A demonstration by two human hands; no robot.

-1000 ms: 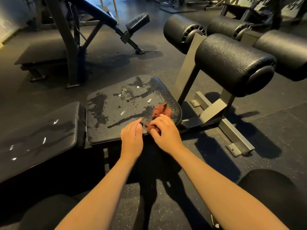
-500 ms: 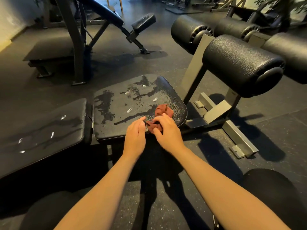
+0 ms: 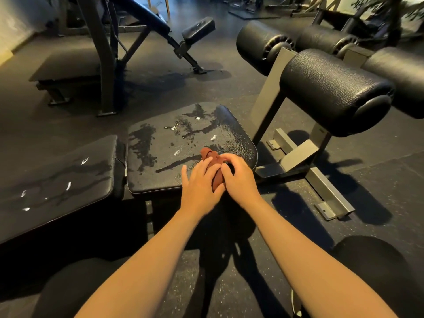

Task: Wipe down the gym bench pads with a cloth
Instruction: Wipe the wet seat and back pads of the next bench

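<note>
A crumpled reddish-brown cloth (image 3: 214, 165) lies at the near right corner of the black seat pad (image 3: 165, 152), which carries wet streaks and white specks. My right hand (image 3: 239, 180) grips the cloth with curled fingers. My left hand (image 3: 200, 185) lies flat beside it, straight fingers touching the cloth's left side. The longer back pad (image 3: 57, 180), also wet and speckled, adjoins the seat pad on the left.
Black roller pads (image 3: 332, 90) on a grey steel frame (image 3: 321, 180) stand to the right of the seat. Another incline bench (image 3: 142, 24) and a rack post (image 3: 103, 65) stand behind. My knees (image 3: 378, 267) are at the bottom, over rubber floor.
Both hands have gathered the cloth closer together at the seat's near corner. My left hand has slid right onto the cloth. The camera has tipped slightly.
</note>
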